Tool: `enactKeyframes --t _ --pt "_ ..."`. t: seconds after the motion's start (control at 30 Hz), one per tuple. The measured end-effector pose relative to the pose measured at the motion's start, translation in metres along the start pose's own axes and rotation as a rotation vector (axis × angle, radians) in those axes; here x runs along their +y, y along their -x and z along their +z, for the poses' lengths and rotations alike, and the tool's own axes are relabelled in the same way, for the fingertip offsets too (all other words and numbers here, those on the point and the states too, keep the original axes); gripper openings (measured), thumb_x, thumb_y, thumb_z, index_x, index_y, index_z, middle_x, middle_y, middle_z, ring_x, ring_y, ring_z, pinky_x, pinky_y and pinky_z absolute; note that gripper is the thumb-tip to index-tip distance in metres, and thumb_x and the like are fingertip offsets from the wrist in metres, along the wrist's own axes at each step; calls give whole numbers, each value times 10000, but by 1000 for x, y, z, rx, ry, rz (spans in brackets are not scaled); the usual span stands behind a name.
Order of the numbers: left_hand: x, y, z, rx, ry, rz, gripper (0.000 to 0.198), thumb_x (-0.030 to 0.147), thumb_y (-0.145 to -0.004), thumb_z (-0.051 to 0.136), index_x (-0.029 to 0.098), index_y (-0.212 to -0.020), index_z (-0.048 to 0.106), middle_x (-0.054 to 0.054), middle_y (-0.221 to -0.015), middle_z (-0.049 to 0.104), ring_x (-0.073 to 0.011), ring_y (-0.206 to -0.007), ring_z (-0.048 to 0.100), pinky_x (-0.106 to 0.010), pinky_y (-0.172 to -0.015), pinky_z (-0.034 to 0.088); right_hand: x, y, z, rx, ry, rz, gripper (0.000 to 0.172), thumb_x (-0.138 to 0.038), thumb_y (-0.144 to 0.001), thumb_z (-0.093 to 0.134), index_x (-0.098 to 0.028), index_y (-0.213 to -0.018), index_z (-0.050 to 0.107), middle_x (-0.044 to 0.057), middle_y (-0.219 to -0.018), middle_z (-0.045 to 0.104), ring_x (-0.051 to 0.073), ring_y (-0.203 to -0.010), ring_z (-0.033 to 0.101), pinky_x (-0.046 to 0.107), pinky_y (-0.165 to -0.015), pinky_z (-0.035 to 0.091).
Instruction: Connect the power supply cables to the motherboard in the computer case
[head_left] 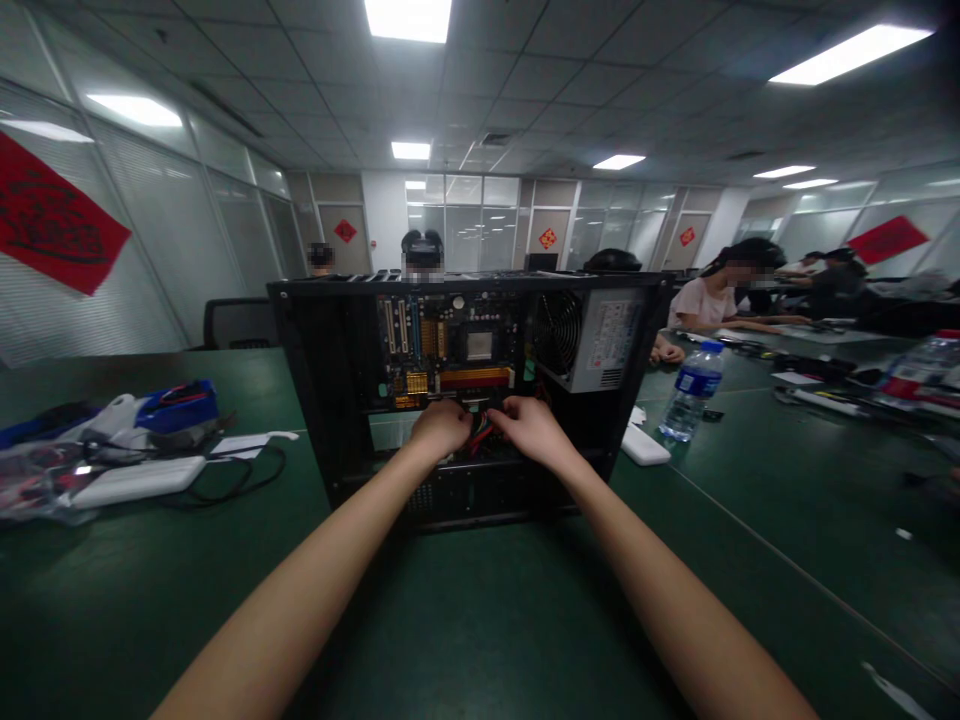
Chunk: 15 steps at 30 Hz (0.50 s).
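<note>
Left hand (pixel 442 430) inside computer case (pixel 304 390), fingers curled beside cables (pixel 482 434); too small to tell whether it grips anything; right hand (pixel 536 430) just across from it, fingertips pinched on those red-and-black cables; case stands around both hands on green bench (pixel 465 610); motherboard (pixel 450 330) above hands; power supply (pixel 609 340) up and right of right hand; bottle (pixel 691 392) farther right

Green table (pixel 465 620) — computer case (pixel 313 390) and bottle (pixel 690 392) stand there.

black case (pixel 309 400), red-and-black cables (pixel 482 432)
</note>
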<state>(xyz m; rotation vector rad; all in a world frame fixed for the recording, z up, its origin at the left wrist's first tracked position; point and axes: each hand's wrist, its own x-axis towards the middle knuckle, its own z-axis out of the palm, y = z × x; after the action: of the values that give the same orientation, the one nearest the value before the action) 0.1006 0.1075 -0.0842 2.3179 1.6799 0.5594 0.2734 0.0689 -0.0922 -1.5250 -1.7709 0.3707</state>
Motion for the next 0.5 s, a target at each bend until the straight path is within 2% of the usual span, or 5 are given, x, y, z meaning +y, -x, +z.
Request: enactKeyframes --t 0.27,0.5 --pt "4 1 -4 2 -16 -33 356 358 -905 488 153 -920 779 -169 -1006 747 -276 -940 698 -314 -784 504 1 0 0 -7 6 23 286 -367 -916 613 -186 -696 588 34 -626 663 169 -613 628 238 -563 350" --pt "5 -2 -1 24 29 -72 304 312 -879 534 142 -945 778 -196 -1072 734 -303 -1026 685 -337 -869 511 7 -1 1 -7 22 -9 287 -378 -919 603 -186 -706 585 36 -646 670 172 -622 639 239 -567 360"
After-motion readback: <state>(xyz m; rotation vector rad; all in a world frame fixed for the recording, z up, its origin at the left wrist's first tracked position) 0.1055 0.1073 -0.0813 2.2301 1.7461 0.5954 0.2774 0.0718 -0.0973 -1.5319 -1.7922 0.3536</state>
